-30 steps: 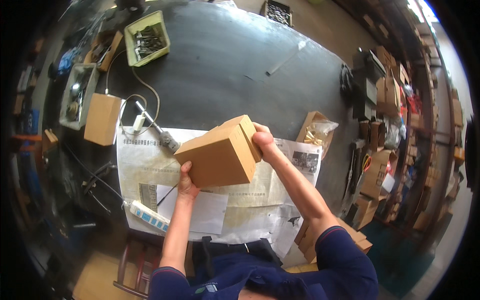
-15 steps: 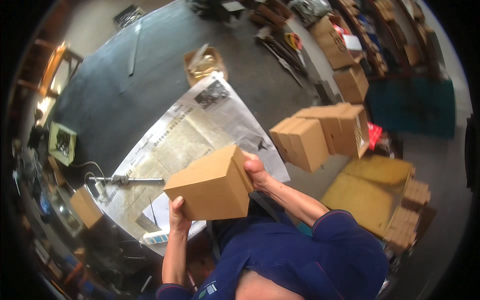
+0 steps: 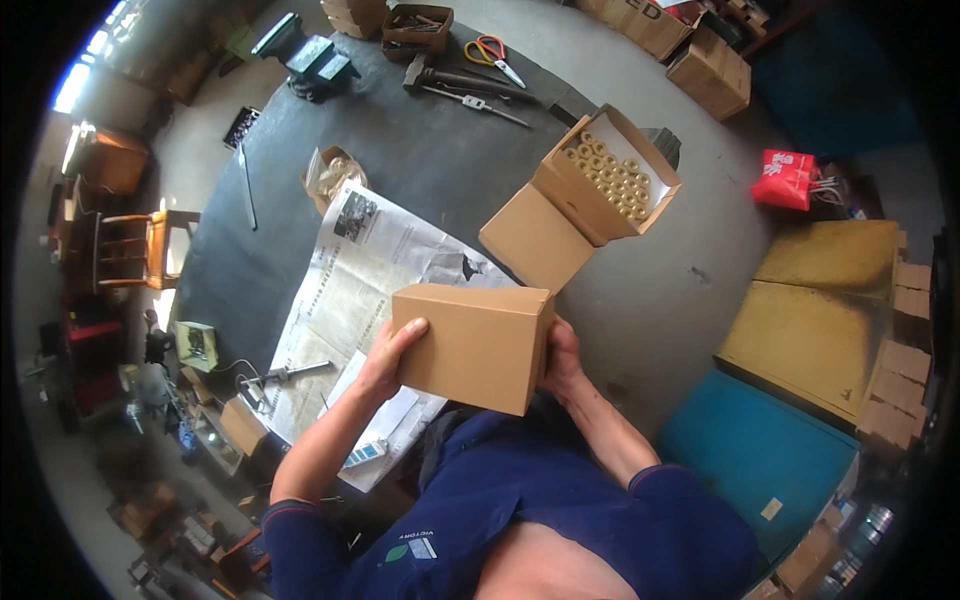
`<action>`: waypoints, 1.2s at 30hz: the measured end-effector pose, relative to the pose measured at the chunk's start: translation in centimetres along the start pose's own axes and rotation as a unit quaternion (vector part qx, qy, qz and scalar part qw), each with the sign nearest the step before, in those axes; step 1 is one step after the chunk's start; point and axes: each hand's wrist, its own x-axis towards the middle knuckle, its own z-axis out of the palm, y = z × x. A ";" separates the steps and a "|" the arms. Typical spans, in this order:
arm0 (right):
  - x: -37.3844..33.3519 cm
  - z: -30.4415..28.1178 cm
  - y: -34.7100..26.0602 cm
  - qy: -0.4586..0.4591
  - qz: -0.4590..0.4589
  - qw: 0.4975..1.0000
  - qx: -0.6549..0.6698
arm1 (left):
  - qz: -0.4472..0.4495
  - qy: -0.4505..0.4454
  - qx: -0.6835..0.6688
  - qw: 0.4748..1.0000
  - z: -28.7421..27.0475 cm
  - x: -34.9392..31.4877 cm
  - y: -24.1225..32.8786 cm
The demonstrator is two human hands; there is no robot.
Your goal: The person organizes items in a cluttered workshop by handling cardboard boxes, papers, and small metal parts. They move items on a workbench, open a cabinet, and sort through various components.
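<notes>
I see the cardboard box (image 3: 470, 345) gripped at its two ends, in front of the person's chest and over the near edge of the dark surface (image 3: 410, 165). The left hand (image 3: 388, 358) has the left end, its thumb lying over the corner onto the broad side that faces me. The right hand (image 3: 562, 357) is closed against the right end, with its fingers bent around behind the far edge. So both sets of fingers are gripping the box, and it sits squarely between them, slightly tilted.

Both elbows are out and bent; the left forearm slants up and inward from the lower left, the right one from the lower right, bare below short blue sleeves (image 3: 690, 510).

Just beyond the box I have an open carton (image 3: 655, 170) of brass-coloured rings (image 3: 610, 178), its lid folded down toward the hands. A newspaper (image 3: 335, 285) lies on the surface, partly covered by the held box.

I can't make out most of the left fingers or the right fingertips, since the box hides them. Its underside is out of my sight too, and the far left of the room is dim and blurred
</notes>
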 end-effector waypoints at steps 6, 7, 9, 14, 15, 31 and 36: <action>2.7 -1.8 -4.4 0.028 -0.042 0.996 0.074 | -0.010 -0.056 0.103 0.993 6.0 7.1 5.5; 3.3 -2.6 -4.2 0.008 -0.061 0.992 0.108 | -0.014 -0.067 0.124 0.990 6.9 8.2 6.4; 4.5 -3.0 -4.5 0.010 -0.075 0.984 0.162 | -0.027 -0.086 0.165 0.982 8.1 10.2 7.9; 6.3 -3.6 -5.2 0.111 -0.065 0.969 0.211 | -0.084 -0.104 0.219 0.967 10.0 15.1 9.8; 6.5 -3.9 -5.3 0.118 -0.074 0.968 0.207 | -0.082 -0.116 0.232 0.962 10.5 15.7 9.9; 4.0 -10.0 -13.6 -0.009 -0.022 0.883 -0.469 | -0.033 -0.162 0.343 0.925 12.1 18.1 10.7; 3.8 -10.2 -12.7 0.007 0.152 0.930 -0.334 | 0.002 -0.120 0.370 0.921 11.1 17.8 10.0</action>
